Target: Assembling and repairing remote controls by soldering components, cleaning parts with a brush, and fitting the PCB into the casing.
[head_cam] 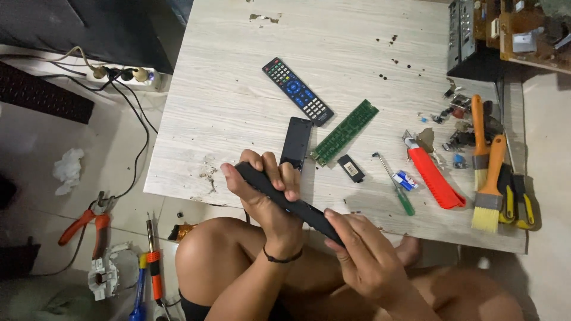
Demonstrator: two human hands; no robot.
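Note:
My left hand (264, 190) and my right hand (363, 249) both grip a long black remote casing (297, 207), held slanted over the near edge of the low wooden table (238, 101). The left hand wraps its upper end, the right holds the lower end. Just beyond lie a black casing half (296, 142), a green circuit board (345, 132) and a small black cover piece (351, 168). A second black remote with coloured buttons (297, 91) lies further back.
A green-handled screwdriver (395, 184), red utility knife (434, 176), two orange-handled brushes (488, 178) and pliers (516, 199) lie at right. Electronics boards (511, 30) sit far right. On the floor at left: orange pliers (89, 223), soldering iron (153, 261), power strip (125, 76).

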